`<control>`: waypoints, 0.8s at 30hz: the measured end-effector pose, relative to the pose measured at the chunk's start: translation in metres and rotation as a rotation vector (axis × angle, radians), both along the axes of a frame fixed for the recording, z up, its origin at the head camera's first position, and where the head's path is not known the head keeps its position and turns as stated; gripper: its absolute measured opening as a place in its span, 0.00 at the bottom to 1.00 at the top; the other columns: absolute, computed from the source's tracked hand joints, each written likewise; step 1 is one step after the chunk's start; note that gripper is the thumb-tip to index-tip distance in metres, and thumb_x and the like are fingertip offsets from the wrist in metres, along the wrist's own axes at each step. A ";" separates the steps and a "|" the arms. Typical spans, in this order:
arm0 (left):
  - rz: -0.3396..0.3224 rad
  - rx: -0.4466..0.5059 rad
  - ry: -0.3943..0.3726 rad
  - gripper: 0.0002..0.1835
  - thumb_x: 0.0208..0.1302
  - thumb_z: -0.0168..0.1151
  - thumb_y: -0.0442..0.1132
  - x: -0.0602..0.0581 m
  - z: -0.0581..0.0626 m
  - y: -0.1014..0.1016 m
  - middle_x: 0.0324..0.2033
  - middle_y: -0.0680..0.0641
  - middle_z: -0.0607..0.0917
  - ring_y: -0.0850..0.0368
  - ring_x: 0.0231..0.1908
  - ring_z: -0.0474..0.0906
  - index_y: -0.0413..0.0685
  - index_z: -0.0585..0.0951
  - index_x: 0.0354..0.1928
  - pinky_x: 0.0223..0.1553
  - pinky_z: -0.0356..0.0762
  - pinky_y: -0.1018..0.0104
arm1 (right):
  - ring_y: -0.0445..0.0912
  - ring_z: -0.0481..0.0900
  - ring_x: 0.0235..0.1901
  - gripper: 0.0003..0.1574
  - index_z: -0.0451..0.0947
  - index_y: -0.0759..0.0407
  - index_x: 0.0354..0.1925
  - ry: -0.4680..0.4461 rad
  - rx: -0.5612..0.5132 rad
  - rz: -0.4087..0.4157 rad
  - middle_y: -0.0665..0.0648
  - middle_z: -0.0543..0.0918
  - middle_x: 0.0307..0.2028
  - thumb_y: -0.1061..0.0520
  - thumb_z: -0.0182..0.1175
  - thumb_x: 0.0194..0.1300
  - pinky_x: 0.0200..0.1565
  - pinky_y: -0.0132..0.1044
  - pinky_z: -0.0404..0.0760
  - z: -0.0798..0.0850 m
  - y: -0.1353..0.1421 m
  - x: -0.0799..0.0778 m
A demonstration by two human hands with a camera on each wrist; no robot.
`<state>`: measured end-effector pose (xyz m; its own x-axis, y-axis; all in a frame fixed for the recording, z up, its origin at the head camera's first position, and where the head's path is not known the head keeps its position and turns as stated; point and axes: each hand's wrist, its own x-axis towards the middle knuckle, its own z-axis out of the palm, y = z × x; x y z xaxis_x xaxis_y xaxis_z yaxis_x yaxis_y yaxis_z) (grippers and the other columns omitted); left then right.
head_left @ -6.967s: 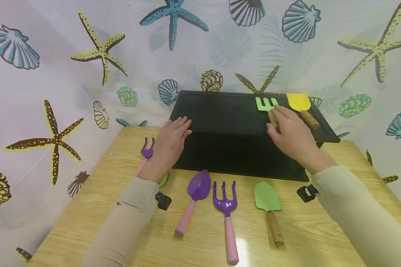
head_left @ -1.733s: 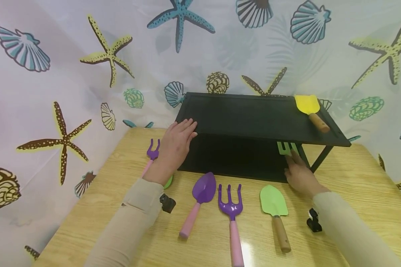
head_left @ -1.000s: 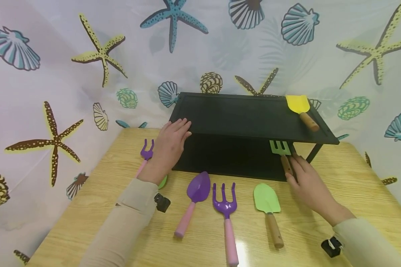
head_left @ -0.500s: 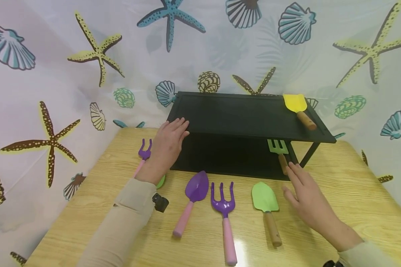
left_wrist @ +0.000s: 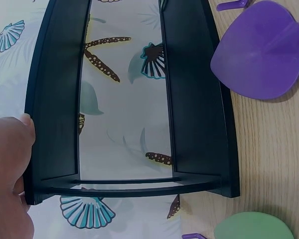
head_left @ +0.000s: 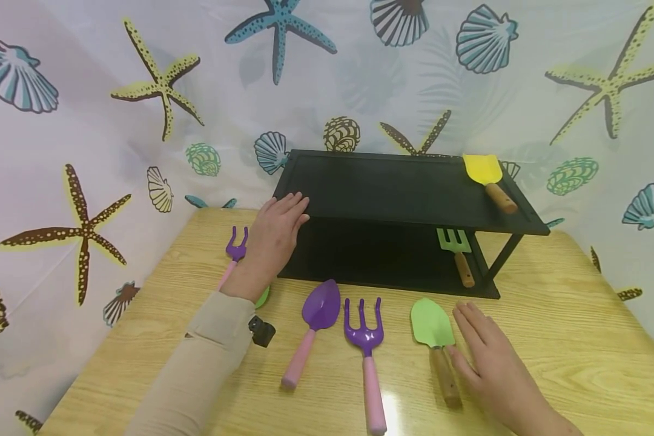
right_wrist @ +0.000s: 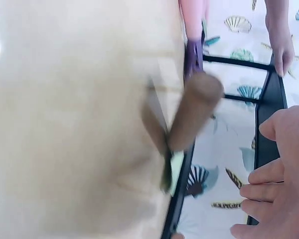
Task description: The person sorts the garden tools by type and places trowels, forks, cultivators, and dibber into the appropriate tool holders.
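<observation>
My left hand (head_left: 275, 239) rests on the front left corner of the black two-tier shelf (head_left: 370, 188), fingers laid on its top board. My right hand (head_left: 493, 363) is over the table just right of the green trowel (head_left: 432, 324), its fingers fairly straight and holding nothing. The thumb is close to the trowel's wooden handle; whether they touch I cannot tell. A green hand fork (head_left: 455, 241) with a wooden handle lies on the lower tier at the right. On the top board's right end lies a yellow shovel (head_left: 482, 168).
A purple trowel (head_left: 323, 304) and a purple three-pronged fork (head_left: 365, 338), both pink-handled, lie before the shelf. Another purple fork (head_left: 237, 249) lies left of it, partly behind my left arm. A green rounded tool (left_wrist: 254, 226) is mostly hidden under that wrist. A patterned curtain hangs behind.
The green fork has gone from the top board to the lower tier, where my right hand let it go. That hand then drew back toward the green trowel. My left hand stays put.
</observation>
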<state>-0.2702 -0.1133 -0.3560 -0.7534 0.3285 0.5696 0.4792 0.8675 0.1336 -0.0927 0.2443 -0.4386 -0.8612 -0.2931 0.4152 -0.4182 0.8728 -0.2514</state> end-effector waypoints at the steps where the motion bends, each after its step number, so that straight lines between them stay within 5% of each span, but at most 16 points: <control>1: -0.001 0.000 0.001 0.21 0.75 0.53 0.44 0.000 0.000 0.000 0.64 0.43 0.78 0.49 0.68 0.72 0.44 0.77 0.65 0.73 0.62 0.51 | 0.64 0.65 0.67 0.37 0.66 0.71 0.68 0.004 0.006 0.006 0.67 0.68 0.69 0.53 0.62 0.67 0.76 0.27 0.37 -0.003 -0.003 0.003; 9: -0.009 0.008 0.024 0.21 0.75 0.54 0.44 -0.001 -0.001 0.001 0.63 0.43 0.79 0.48 0.67 0.73 0.43 0.78 0.64 0.72 0.64 0.51 | 0.60 0.73 0.64 0.40 0.71 0.71 0.64 -0.004 0.110 0.049 0.65 0.74 0.66 0.49 0.69 0.61 0.69 0.14 0.30 -0.029 -0.022 0.021; 16: -0.014 0.007 0.020 0.21 0.75 0.53 0.44 -0.001 -0.001 0.001 0.63 0.43 0.79 0.48 0.67 0.73 0.43 0.77 0.64 0.73 0.63 0.51 | 0.55 0.73 0.64 0.45 0.70 0.71 0.65 -0.057 0.129 0.035 0.64 0.73 0.66 0.53 0.74 0.54 0.68 0.17 0.48 -0.043 -0.022 0.026; 18: -0.011 0.006 0.011 0.21 0.75 0.53 0.44 0.000 -0.001 0.001 0.64 0.43 0.78 0.49 0.67 0.72 0.43 0.77 0.64 0.73 0.63 0.51 | 0.47 0.64 0.72 0.47 0.69 0.73 0.64 -0.017 0.103 0.072 0.66 0.72 0.66 0.59 0.75 0.49 0.68 0.15 0.48 -0.047 -0.022 0.025; 20: -0.009 0.003 0.001 0.21 0.75 0.52 0.44 0.000 0.000 0.001 0.64 0.43 0.78 0.49 0.68 0.72 0.44 0.77 0.65 0.73 0.62 0.51 | 0.39 0.51 0.76 0.47 0.69 0.76 0.63 0.044 0.063 0.126 0.69 0.72 0.64 0.65 0.74 0.44 0.68 0.12 0.37 -0.052 -0.020 0.024; 24: -0.002 -0.007 -0.010 0.21 0.75 0.52 0.44 0.001 0.000 0.001 0.64 0.43 0.78 0.49 0.68 0.71 0.44 0.76 0.65 0.74 0.62 0.51 | 0.28 0.33 0.75 0.48 0.68 0.82 0.59 0.137 0.023 0.192 0.76 0.71 0.61 0.72 0.73 0.37 0.71 0.15 0.37 -0.058 -0.019 0.020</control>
